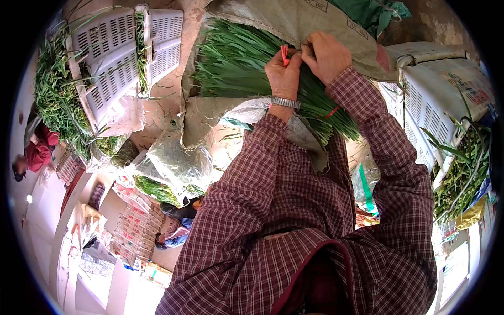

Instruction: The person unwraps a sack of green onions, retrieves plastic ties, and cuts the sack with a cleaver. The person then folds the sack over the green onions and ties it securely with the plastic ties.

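Long green leafy stalks [236, 58], probably garlic chives, lie in bundles inside an opened beige woven sack [252, 14]. My left hand [283, 79], with a metal-band watch at its wrist, is closed in a pinch over the stalks. A red strip [285, 55] sticks up between its fingers. Beside it, my right hand [325, 56] is pinched at the sack's gathered edge, its fingertips almost touching my left hand's. What lies exactly between the fingertips is hidden. Around the stalk ends, near my right forearm, runs a red band [329, 112].
White slatted crates [113, 58] with loose green leaves stand at the left. Another white crate [428, 118] is at the right, holding leaf scraps. Clear plastic bags [176, 160] and a green bundle [155, 190] lie lower left. A person in red [41, 149] is at the far left.
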Action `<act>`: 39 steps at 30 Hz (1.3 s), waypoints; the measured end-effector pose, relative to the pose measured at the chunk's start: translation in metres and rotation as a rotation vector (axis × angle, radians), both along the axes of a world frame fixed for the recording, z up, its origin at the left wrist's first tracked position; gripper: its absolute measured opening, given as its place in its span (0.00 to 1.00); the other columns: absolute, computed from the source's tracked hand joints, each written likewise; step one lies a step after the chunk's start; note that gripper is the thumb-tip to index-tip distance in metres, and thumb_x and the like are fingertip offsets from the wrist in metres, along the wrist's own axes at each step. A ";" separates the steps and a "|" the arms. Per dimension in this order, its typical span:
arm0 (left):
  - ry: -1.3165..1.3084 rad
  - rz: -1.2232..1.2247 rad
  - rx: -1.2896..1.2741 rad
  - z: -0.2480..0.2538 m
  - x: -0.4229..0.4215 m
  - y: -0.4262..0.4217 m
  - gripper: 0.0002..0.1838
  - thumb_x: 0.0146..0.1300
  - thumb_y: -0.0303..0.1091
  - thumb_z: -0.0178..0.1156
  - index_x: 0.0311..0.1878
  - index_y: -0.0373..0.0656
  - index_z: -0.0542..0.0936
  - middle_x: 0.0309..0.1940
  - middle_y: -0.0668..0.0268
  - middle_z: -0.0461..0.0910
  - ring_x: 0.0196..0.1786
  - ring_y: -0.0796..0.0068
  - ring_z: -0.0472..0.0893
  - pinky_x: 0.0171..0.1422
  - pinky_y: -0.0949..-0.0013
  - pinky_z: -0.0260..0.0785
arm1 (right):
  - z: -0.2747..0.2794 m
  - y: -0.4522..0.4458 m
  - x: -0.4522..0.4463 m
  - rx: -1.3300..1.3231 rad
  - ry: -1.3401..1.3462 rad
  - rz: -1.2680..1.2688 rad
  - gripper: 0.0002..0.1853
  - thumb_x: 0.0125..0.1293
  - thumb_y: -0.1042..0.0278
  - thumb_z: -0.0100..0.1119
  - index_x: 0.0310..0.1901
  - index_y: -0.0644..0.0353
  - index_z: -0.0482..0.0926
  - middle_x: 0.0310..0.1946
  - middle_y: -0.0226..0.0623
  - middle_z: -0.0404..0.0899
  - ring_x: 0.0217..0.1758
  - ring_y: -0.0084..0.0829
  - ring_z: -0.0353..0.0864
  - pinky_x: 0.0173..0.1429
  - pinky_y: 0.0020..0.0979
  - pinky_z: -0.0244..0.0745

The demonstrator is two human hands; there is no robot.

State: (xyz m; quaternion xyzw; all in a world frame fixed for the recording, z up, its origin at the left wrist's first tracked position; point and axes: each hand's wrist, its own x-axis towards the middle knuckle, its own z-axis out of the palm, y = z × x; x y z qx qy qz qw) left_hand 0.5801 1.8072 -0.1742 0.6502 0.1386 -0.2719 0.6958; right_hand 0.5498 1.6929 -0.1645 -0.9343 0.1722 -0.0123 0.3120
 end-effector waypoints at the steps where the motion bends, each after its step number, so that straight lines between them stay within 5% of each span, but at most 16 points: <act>1: 0.001 0.000 0.001 -0.001 0.000 0.000 0.02 0.52 0.23 0.58 0.28 0.34 0.77 0.19 0.76 0.71 0.22 0.91 0.64 0.24 0.82 0.56 | 0.001 0.002 0.001 -0.083 -0.025 0.001 0.10 0.52 0.60 0.57 0.32 0.56 0.72 0.30 0.33 0.73 0.38 0.35 0.76 0.36 0.35 0.73; 11: 0.027 -0.026 -0.009 -0.001 0.002 -0.003 0.02 0.51 0.21 0.57 0.29 0.33 0.78 0.20 0.74 0.73 0.23 0.89 0.66 0.25 0.82 0.58 | -0.008 0.003 -0.001 0.076 0.191 -0.103 0.13 0.57 0.58 0.52 0.34 0.59 0.72 0.28 0.45 0.77 0.31 0.47 0.76 0.35 0.41 0.70; 17: 0.021 -0.046 -0.080 -0.009 0.005 -0.003 0.03 0.49 0.22 0.59 0.28 0.32 0.77 0.18 0.73 0.73 0.19 0.89 0.66 0.21 0.81 0.56 | -0.032 -0.002 -0.004 0.073 0.089 -0.096 0.18 0.56 0.51 0.48 0.36 0.58 0.75 0.27 0.45 0.78 0.30 0.46 0.77 0.36 0.42 0.72; 20: 0.133 -0.064 -0.074 -0.002 0.012 0.000 0.03 0.50 0.23 0.60 0.29 0.37 0.76 0.11 0.74 0.66 0.09 0.86 0.60 0.11 0.79 0.44 | -0.037 0.002 -0.001 0.074 0.062 -0.117 0.19 0.57 0.50 0.47 0.37 0.58 0.76 0.27 0.45 0.78 0.29 0.45 0.77 0.36 0.42 0.72; 27: 0.143 -0.106 -0.048 0.007 0.008 -0.001 0.03 0.50 0.25 0.61 0.29 0.37 0.77 0.11 0.75 0.66 0.08 0.87 0.59 0.11 0.80 0.45 | -0.034 -0.001 -0.008 0.300 -0.016 -0.167 0.17 0.58 0.52 0.48 0.38 0.58 0.75 0.29 0.47 0.78 0.33 0.46 0.77 0.37 0.41 0.71; 28: 0.148 -0.095 0.073 0.008 0.008 -0.003 0.04 0.51 0.25 0.60 0.30 0.37 0.77 0.11 0.75 0.66 0.09 0.87 0.59 0.11 0.80 0.45 | -0.043 0.000 -0.006 0.217 -0.085 -0.148 0.16 0.57 0.52 0.48 0.36 0.56 0.77 0.25 0.40 0.79 0.28 0.42 0.78 0.36 0.40 0.73; 39: 0.090 -0.071 0.053 0.010 0.010 -0.006 0.04 0.54 0.24 0.59 0.28 0.39 0.73 0.11 0.75 0.63 0.08 0.85 0.58 0.11 0.77 0.43 | -0.039 -0.005 0.000 0.235 -0.128 -0.092 0.14 0.57 0.57 0.49 0.33 0.60 0.76 0.23 0.43 0.78 0.25 0.42 0.77 0.32 0.40 0.72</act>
